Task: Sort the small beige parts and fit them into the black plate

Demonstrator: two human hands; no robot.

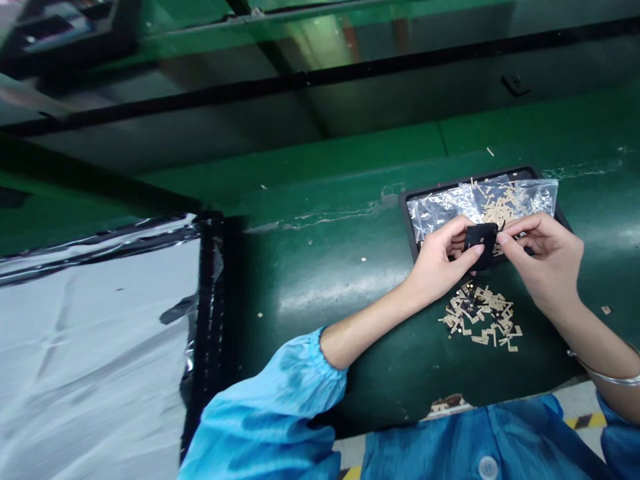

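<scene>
My left hand (445, 257) grips a flat black plastic piece (480, 245) with rounded corners, its thumb lying across the front. At the piece's right edge, my right hand (543, 257) has its thumb and index finger pinched together; what sits between them is too small to make out. Both hands are over the near side of a black tray (413, 241). In the tray lie clear plastic bags (440, 208) and a heap of small beige pieces (500, 203). Below my hands, a loose pile of small beige and dark pieces (483, 317) is spread on the green table.
To the left stands a big box-like surface with a pale sheet (100, 333) and black taped edges (207, 300). A shelf with a black edge (310, 80) runs along the back. Stray scraps (363, 259) dot the green table (320, 267).
</scene>
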